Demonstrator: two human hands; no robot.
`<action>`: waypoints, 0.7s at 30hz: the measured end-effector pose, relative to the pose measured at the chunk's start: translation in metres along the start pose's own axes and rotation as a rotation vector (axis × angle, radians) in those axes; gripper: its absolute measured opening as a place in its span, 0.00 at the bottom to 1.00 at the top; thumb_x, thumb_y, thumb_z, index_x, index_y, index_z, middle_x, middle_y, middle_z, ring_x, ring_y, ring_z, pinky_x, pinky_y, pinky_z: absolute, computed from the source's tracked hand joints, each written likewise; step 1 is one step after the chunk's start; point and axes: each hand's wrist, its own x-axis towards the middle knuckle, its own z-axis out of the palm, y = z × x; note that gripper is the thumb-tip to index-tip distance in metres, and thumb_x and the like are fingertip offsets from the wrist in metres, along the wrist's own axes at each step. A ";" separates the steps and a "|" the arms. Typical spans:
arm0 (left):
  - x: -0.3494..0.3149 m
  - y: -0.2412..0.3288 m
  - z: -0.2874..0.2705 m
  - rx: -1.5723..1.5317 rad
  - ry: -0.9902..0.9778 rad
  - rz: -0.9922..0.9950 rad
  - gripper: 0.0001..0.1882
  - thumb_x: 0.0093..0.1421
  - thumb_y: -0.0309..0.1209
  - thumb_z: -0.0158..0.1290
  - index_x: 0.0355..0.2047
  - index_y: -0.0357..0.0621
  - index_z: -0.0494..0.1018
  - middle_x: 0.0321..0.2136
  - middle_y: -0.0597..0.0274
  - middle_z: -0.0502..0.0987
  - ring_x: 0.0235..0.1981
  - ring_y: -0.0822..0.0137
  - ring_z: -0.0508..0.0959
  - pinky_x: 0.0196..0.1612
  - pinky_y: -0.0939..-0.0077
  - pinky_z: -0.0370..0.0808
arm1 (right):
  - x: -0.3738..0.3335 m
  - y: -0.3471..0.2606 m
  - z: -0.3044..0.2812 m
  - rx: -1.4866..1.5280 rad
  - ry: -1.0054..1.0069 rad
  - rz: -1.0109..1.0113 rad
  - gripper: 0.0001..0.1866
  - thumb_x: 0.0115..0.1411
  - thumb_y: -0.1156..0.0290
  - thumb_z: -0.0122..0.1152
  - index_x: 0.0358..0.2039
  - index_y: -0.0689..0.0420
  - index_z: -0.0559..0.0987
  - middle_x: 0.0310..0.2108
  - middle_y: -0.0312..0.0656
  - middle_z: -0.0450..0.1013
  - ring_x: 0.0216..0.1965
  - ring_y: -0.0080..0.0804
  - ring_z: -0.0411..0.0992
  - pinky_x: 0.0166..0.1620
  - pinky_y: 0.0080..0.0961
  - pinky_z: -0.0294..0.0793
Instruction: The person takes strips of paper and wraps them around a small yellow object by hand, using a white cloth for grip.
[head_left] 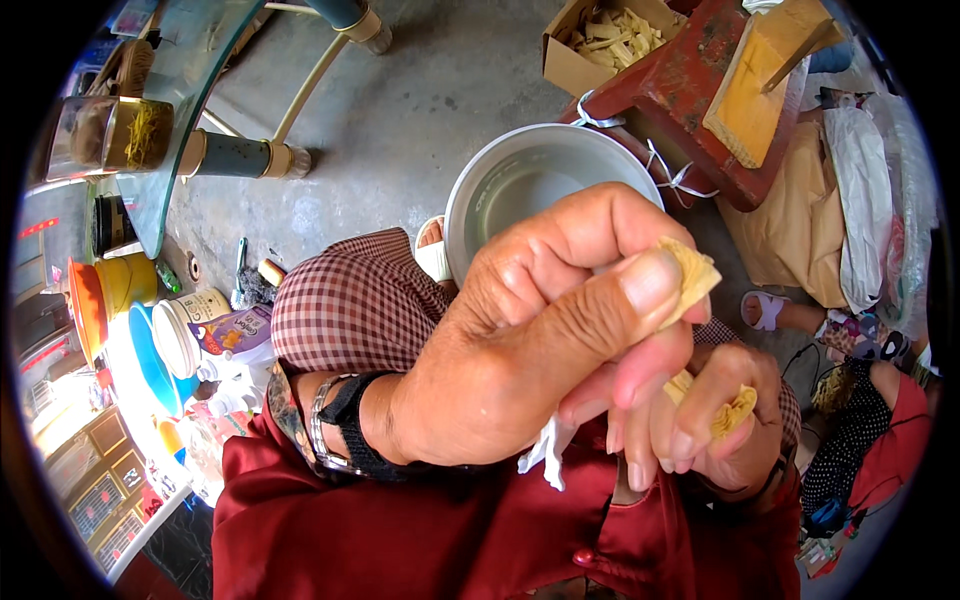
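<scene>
In front of my chest, my left hand (530, 330) is closed, with thumb and bent forefinger pinching a pale yellow folded strip (695, 287) of thin, ridged material. Its exact kind does not show. Lower and to the right, my right hand (765, 385) curls its fingers around a coiled piece (735, 412) of similar yellow material, its layered end showing. The fingertips of both hands come close together, and I cannot tell whether they touch. A thin white strip (547, 455) hangs beneath my left hand; what it is attached to is hidden.
A grey metal basin (470, 185) stands on the floor beyond my hands. Behind it is a cardboard box (570, 65) of yellow strips beside a red stool (690, 70) bearing a wooden board (745, 110). A glass table (195, 90) and buckets stand left. Another person sits at right.
</scene>
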 end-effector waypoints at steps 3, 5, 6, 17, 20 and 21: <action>0.001 0.001 0.000 0.022 0.002 -0.010 0.12 0.69 0.35 0.38 0.37 0.39 0.64 0.14 0.65 0.65 0.11 0.81 0.55 0.15 0.87 0.53 | -0.001 -0.002 0.004 -0.018 0.051 0.004 0.14 0.64 0.65 0.52 0.26 0.62 0.70 0.17 0.39 0.68 0.21 0.35 0.72 0.31 0.36 0.72; 0.001 0.001 0.001 0.023 -0.004 -0.010 0.12 0.69 0.35 0.38 0.37 0.39 0.64 0.14 0.65 0.65 0.12 0.81 0.55 0.16 0.87 0.53 | -0.002 -0.003 0.007 -0.017 0.065 0.009 0.14 0.64 0.65 0.52 0.26 0.62 0.70 0.17 0.39 0.68 0.21 0.34 0.72 0.31 0.35 0.72; 0.001 0.001 0.001 0.020 -0.002 -0.011 0.12 0.69 0.35 0.38 0.37 0.39 0.64 0.14 0.65 0.65 0.12 0.81 0.55 0.16 0.87 0.53 | -0.003 -0.002 0.006 -0.026 0.059 0.002 0.15 0.64 0.64 0.52 0.26 0.62 0.70 0.18 0.39 0.69 0.21 0.34 0.72 0.31 0.35 0.72; 0.004 0.000 0.003 -0.019 0.017 -0.010 0.11 0.69 0.35 0.38 0.38 0.39 0.64 0.15 0.66 0.64 0.12 0.82 0.54 0.15 0.88 0.52 | -0.005 -0.001 0.002 -0.025 0.039 -0.019 0.15 0.65 0.63 0.51 0.25 0.60 0.69 0.19 0.39 0.68 0.21 0.33 0.72 0.31 0.35 0.73; 0.004 0.000 0.003 -0.015 0.019 -0.010 0.11 0.69 0.35 0.38 0.38 0.39 0.64 0.15 0.66 0.64 0.12 0.82 0.54 0.15 0.88 0.52 | -0.005 -0.001 0.003 -0.024 0.043 -0.017 0.15 0.65 0.63 0.51 0.25 0.60 0.69 0.20 0.39 0.69 0.21 0.33 0.72 0.31 0.35 0.73; 0.005 0.000 0.003 -0.013 0.018 -0.007 0.11 0.69 0.35 0.38 0.38 0.39 0.64 0.15 0.66 0.64 0.12 0.82 0.54 0.15 0.88 0.52 | -0.004 -0.001 0.002 -0.029 0.041 -0.020 0.15 0.65 0.63 0.51 0.25 0.60 0.69 0.20 0.39 0.69 0.21 0.33 0.72 0.31 0.35 0.73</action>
